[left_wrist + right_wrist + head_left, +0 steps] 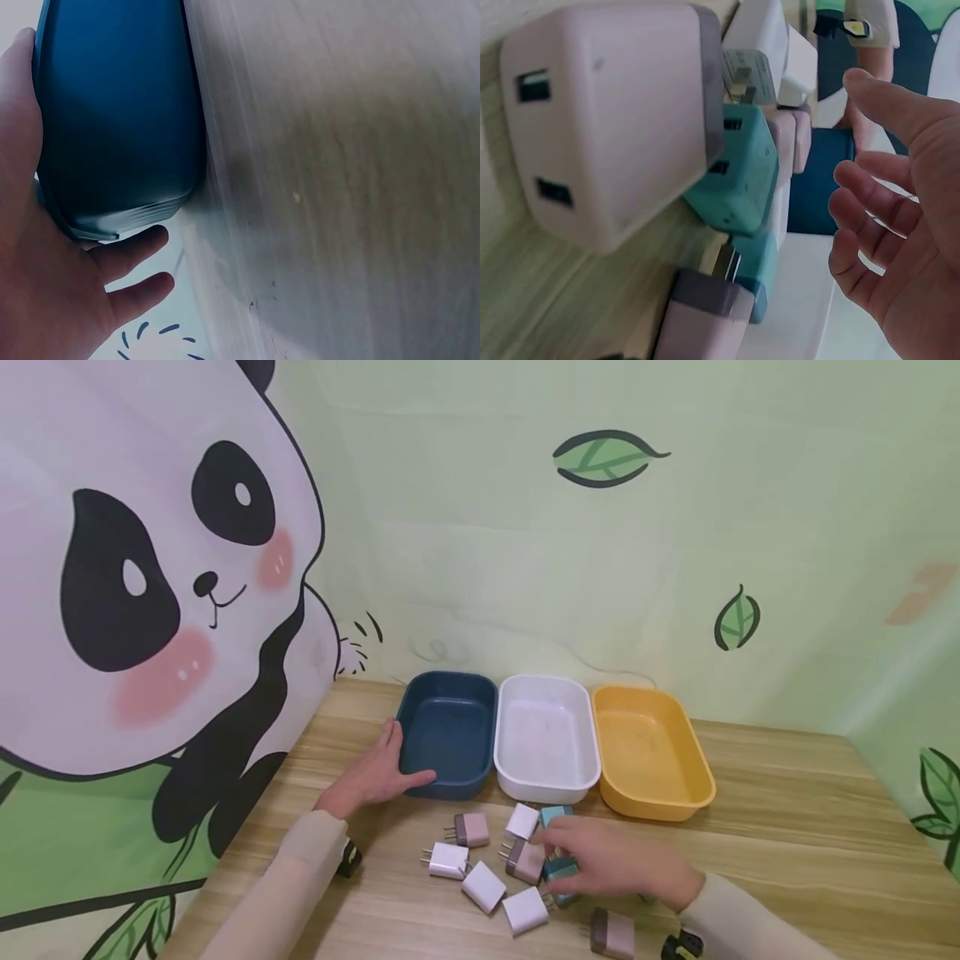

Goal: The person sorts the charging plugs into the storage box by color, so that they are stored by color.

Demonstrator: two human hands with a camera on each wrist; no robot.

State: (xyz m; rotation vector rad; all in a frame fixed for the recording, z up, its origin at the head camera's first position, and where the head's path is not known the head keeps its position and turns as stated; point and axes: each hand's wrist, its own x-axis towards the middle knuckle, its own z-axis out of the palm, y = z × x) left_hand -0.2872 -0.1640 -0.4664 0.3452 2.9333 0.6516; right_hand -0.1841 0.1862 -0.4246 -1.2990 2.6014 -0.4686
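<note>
My left hand (377,771) rests at the near left corner of a dark blue tray (450,787). Its fingers lie along the tray's left side and the thumb reaches across the front rim; in the left wrist view the fingers stretch past the tray's corner (120,150). Over a loose group of plug-in chargers hovers my right hand (611,858), its fingers slightly bent and holding nothing, as the right wrist view confirms. Beneath and beside it are teal chargers (561,870), a pink charger with a dark end (527,862) and white chargers (484,887).
A white tray (547,790) and a yellow tray (652,806) stand beside the blue one, all in a row before the wall (487,543). One pink charger (615,933) lies apart near the right wrist. Wooden tabletop (795,827) extends to the right.
</note>
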